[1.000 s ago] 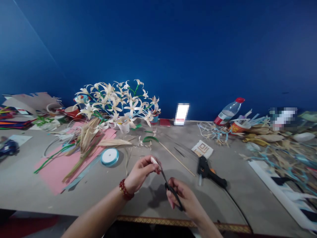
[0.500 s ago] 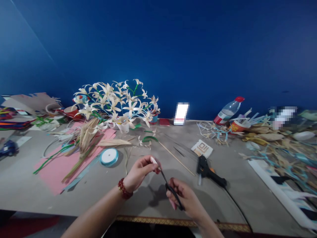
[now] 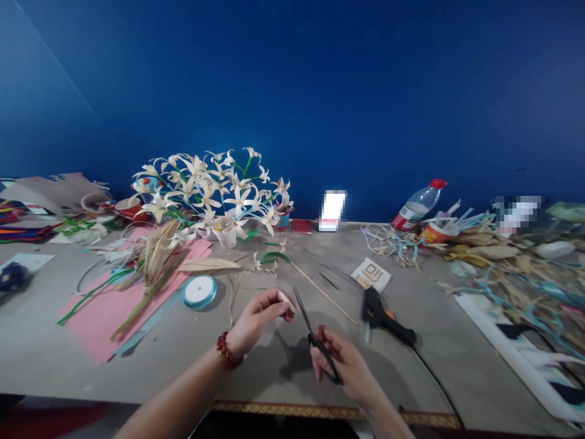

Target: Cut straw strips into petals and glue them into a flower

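Note:
Between the thumb and fingers of my left hand [image 3: 262, 317] is a small cream piece [image 3: 286, 300], which looks like a strip of corn husk. My right hand [image 3: 340, 360] grips black-handled scissors [image 3: 315, 341] by the loops, with the blades pointing up and away from me. The blade tips are just right of the cream piece, apart from it. Beyond my hands lie a thin wooden stick [image 3: 324, 294] with a green curved end and a few small husk petals [image 3: 257, 263]. A spool of blue ribbon [image 3: 200, 292] rests to the left of my left hand.
A black glue gun [image 3: 386, 320] lies right of my right hand, its cord running to the front edge. A pot of husk flowers [image 3: 226, 235] stands at the back. Dried husks [image 3: 159, 256] lie on pink paper [image 3: 91, 323]. Further right are a bottle [image 3: 418, 204] and a white power strip [image 3: 503, 347].
The scissors have moved slightly right, away from the cream piece, so a gap now shows between them. My left hand keeps its pinch. The whole view has shifted a little.

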Motion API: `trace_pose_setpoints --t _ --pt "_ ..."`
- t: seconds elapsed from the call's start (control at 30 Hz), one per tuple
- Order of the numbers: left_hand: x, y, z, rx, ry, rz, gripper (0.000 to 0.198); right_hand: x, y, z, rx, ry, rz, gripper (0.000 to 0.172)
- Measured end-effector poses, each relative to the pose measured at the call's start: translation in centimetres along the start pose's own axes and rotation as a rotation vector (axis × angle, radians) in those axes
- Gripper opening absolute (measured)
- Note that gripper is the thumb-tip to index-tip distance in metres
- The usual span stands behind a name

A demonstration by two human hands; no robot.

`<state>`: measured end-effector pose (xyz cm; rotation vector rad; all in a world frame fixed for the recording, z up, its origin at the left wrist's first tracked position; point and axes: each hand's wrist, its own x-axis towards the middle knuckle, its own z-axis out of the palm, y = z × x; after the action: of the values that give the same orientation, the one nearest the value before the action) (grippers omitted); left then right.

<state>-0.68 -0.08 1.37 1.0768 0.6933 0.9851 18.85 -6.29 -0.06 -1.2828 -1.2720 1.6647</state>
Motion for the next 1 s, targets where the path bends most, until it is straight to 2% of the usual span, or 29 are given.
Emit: trace_pose_setpoints --t 0.23,0.47,1.0 --pt "0.0 -0.2 0.0 0.096 0.0 -0.005 0.027 0.3 0.1 -0.7 -0.006 0.0 0.014 0.055" --pt "0.1 -0.2 -0.2 0.132 -0.019 -0.01 0.03 0.7 0.7 -1.0 0.008 -0.094 0.035 0.051" --pt "0.2 -0.3 -0.3 0.124 -0.032 -0.027 0.03 0.9 1.0 -1.2 -0.092 -0.086 0.035 0.049"
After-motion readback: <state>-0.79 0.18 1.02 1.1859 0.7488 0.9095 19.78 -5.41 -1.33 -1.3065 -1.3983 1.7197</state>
